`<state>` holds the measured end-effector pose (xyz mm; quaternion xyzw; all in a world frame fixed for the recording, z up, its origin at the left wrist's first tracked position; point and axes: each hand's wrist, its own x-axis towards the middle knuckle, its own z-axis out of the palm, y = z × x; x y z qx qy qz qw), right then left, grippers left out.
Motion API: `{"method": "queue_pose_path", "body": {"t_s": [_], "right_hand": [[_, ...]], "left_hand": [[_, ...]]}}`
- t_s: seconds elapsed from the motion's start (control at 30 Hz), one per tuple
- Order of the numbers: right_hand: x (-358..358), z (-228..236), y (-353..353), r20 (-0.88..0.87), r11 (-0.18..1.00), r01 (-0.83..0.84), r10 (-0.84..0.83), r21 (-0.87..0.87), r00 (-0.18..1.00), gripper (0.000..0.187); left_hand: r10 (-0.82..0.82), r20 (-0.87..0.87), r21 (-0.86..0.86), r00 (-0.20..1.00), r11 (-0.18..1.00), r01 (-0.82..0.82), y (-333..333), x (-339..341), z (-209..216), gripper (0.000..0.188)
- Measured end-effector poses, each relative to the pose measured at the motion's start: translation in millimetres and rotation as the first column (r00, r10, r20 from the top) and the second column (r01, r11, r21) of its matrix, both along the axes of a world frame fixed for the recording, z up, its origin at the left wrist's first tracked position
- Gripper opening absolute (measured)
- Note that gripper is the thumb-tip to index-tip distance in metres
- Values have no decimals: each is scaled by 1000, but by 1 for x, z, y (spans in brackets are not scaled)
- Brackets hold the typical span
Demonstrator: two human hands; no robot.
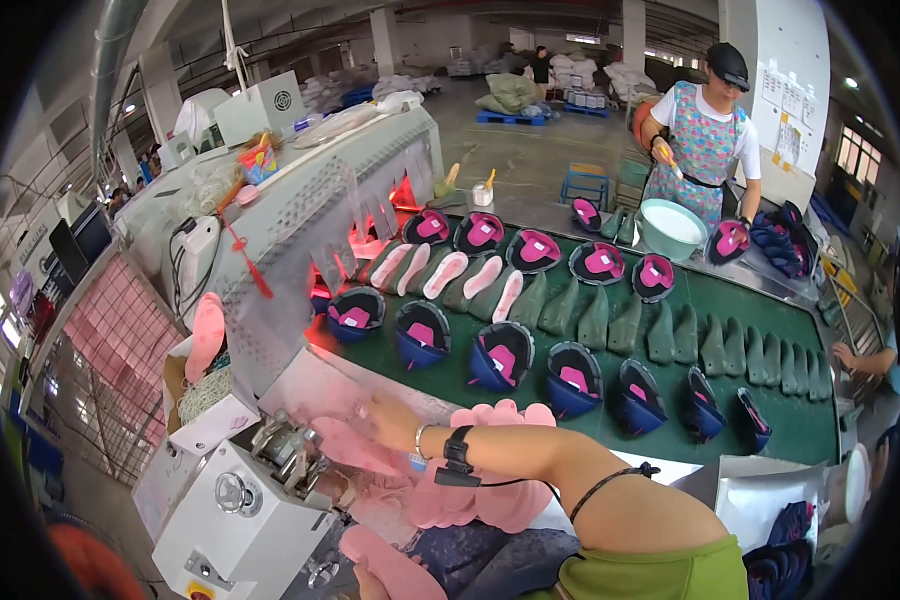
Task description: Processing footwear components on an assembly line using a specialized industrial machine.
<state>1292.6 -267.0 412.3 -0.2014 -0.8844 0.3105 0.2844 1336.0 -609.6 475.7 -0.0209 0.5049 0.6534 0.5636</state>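
At the lower edge my left hand (370,584) shows only partly, with a pink insole (394,566) in its grip. My right arm reaches across to the left, and my right hand (394,425) is over a second insole (355,447) beside the metal rollers (288,445) of a white bench machine (240,520). Blur smears the right fingers, so whether they grip that insole is unclear. Beneath my right wrist lies a fanned pile of pink insoles (510,500). Pink dust coats the surface around the rollers.
Beyond my arm, a green conveyor (470,400) carries blue shoe uppers (502,355) and green shoe lasts (625,325), several topped with insoles. Across it a person (700,150) holds a brush (667,158) and an upper, beside a pale bowl (672,228). A red-glowing heater housing (320,190) stands left.
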Motion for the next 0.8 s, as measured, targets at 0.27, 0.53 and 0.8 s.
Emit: {"method": "queue_pose_path", "body": {"t_s": [0.27,0.53,0.8], "right_hand": [[-62,-36,-58,14,872,79,-83,-483,996,38],[-82,-52,15,-117,797,233,-353,-556,928,32],[170,-42,238,-23,515,449,-675,-730,738,21]], "left_hand": [[122,131,-129,984,986,-105,-38,-15,-32,87],[117,12,-152,993,982,-114,-25,-8,-29,82],[-71,350,42,934,997,60,21,-6,-8,55]]}}
